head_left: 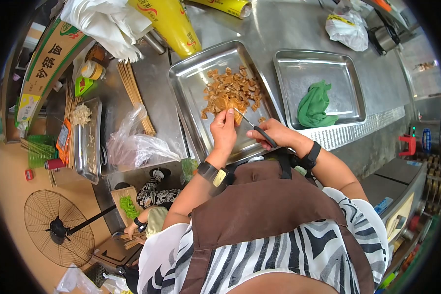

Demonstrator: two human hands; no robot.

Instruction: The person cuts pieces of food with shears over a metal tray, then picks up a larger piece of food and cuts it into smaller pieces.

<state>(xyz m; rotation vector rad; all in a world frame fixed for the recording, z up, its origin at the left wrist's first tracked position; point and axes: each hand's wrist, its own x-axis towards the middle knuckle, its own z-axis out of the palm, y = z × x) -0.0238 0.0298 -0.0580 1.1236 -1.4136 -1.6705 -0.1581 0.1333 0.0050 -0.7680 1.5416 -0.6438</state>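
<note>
My left hand (223, 130) is over the near part of a steel tray (181, 78), thumb and fingers pinched on a thin orange-brown piece of food (238, 117). My right hand (275, 133) grips the black handle of a small knife (265, 136). The blade points up and left, its tip right beside the piece in my left fingers. Beyond my hands, a heap of cut brown food pieces (230, 90) lies in the tray, with a few loose ones toward the near right side.
A second steel tray (279, 63) holds a green cloth (316, 105). Left are bamboo skewers (134, 95), a clear plastic bag (139, 142) and a narrow tray (88, 152). Yellow rolls (169, 22) stand behind. Lower left, another person handles skewers near a fan (59, 228).
</note>
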